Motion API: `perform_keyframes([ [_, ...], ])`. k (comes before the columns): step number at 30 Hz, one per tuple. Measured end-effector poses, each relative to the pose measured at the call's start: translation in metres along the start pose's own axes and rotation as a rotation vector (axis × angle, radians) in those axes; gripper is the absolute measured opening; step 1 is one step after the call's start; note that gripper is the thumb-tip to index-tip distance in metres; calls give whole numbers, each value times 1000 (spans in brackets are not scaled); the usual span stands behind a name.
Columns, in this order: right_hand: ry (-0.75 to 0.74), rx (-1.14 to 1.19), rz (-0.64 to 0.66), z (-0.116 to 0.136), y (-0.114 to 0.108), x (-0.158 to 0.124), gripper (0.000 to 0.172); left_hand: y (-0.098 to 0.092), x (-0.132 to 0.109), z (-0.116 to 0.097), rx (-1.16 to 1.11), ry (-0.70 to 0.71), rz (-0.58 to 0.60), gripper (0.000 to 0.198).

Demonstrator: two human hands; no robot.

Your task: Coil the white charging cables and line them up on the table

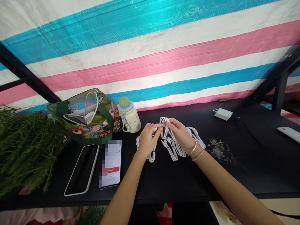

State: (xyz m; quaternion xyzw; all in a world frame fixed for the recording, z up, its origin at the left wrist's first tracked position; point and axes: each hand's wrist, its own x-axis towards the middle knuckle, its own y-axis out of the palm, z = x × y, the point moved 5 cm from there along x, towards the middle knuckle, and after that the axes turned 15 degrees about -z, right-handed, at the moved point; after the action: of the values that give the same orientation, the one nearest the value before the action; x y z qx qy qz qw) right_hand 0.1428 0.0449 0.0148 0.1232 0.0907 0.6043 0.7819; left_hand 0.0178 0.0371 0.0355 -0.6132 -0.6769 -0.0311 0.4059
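Precariously, the left hand [147,140] pinched what seemed a plug [155,128] while the right hand [179,133] gripped looped white cables [170,144], whose slack coils [196,137] could tangle.

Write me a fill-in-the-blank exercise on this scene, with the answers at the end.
1. The left hand and right hand both hold looped ____ cables.
2. The right wrist wears ____ bracelets.
3. The table under the cables is ____.
4. The striped sheet behind the table shows pink, white and ____.

Missing words: white; two; black; blue.
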Motion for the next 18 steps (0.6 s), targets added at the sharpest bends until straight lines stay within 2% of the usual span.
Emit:
perform_keyframes([
  [6,-120,-86,56,4,2,-2,36,1,0,6,-17,-126,-44,15],
  [18,-216,-178,32,3,0,-1,33,0,2,4,-166,-183,-83,10],
])
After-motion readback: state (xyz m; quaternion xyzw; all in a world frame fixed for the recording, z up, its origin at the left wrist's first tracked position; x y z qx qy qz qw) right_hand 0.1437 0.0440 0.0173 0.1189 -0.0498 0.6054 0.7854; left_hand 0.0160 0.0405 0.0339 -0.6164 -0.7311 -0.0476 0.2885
